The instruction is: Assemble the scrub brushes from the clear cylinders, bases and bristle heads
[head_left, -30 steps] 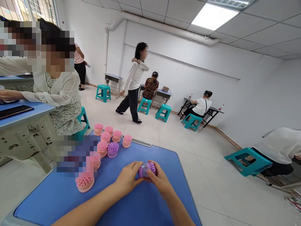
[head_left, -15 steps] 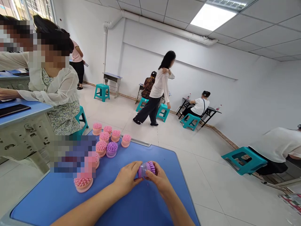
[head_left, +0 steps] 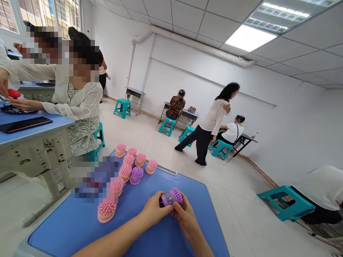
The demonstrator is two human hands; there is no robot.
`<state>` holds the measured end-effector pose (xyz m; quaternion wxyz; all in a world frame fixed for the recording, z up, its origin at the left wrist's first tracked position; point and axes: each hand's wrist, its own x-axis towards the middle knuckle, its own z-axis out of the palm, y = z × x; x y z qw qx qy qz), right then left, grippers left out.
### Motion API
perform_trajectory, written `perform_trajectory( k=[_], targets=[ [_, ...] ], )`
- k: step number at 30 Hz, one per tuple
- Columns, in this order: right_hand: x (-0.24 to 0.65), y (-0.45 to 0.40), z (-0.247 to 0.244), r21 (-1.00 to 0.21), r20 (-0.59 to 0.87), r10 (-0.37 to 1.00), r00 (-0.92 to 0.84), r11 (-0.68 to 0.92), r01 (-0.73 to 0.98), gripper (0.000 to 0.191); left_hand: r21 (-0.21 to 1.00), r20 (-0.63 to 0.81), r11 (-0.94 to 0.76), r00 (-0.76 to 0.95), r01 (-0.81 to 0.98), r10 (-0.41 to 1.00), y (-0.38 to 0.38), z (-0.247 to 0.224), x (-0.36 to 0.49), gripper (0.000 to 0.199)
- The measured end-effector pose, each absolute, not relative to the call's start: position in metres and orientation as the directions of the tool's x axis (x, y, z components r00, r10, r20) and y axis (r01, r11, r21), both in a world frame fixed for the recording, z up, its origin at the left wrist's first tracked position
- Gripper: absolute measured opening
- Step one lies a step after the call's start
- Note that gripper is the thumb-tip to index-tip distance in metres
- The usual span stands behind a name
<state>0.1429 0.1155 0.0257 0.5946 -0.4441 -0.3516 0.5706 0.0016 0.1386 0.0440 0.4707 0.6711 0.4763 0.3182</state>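
Between my two hands, above the blue desk (head_left: 150, 232), a purple scrub brush (head_left: 172, 197) with a clear middle band lies on its side, bristles toward the right. My left hand (head_left: 155, 208) grips its base end. The fingers of my right hand (head_left: 184, 212) close on the bristle end. Left of my hands stands another purple brush (head_left: 136, 175), bristles up. Around it several pink brushes (head_left: 125, 172) form a loose group, and one pink brush (head_left: 107, 212) sits nearest to me.
A blurred-out flat item (head_left: 96, 178) lies at the desk's left. A neighbouring desk (head_left: 60, 125) holds a dark phone (head_left: 25, 125), with a person (head_left: 80, 103) seated there. Another person (head_left: 209, 125) walks across the floor. Teal stools (head_left: 286, 203) stand about.
My view has shifted, so the desk appears lower and to the right. The held brush has tilted, its bristle end raised, and more of it shows. The walking person has moved right.
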Motion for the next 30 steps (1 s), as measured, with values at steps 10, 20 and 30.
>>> perform_trajectory(
  k=[10, 20, 30],
  targets=[
    [0.12, 0.123, 0.036, -0.957, -0.055, 0.979, 0.195, 0.004, -0.29, 0.048, 0.943, 0.021, -0.128, 0.327, 0.307, 0.945, 0.145, 0.043, -0.004, 0.043],
    [0.095, 0.135, 0.041, -0.969, -0.038, 0.963, 0.266, 0.029, -0.246, 0.047, 0.939, 0.066, -0.144, 0.247, 0.312, 0.967, 0.152, 0.039, -0.01, 0.045],
    [0.107, 0.173, 0.047, -0.969, 0.22, 0.926, 0.308, 0.17, 0.181, 0.06, 0.969, -0.026, -0.023, 0.195, 0.245, 0.98, 0.163, 0.033, -0.008, 0.054]
  ],
)
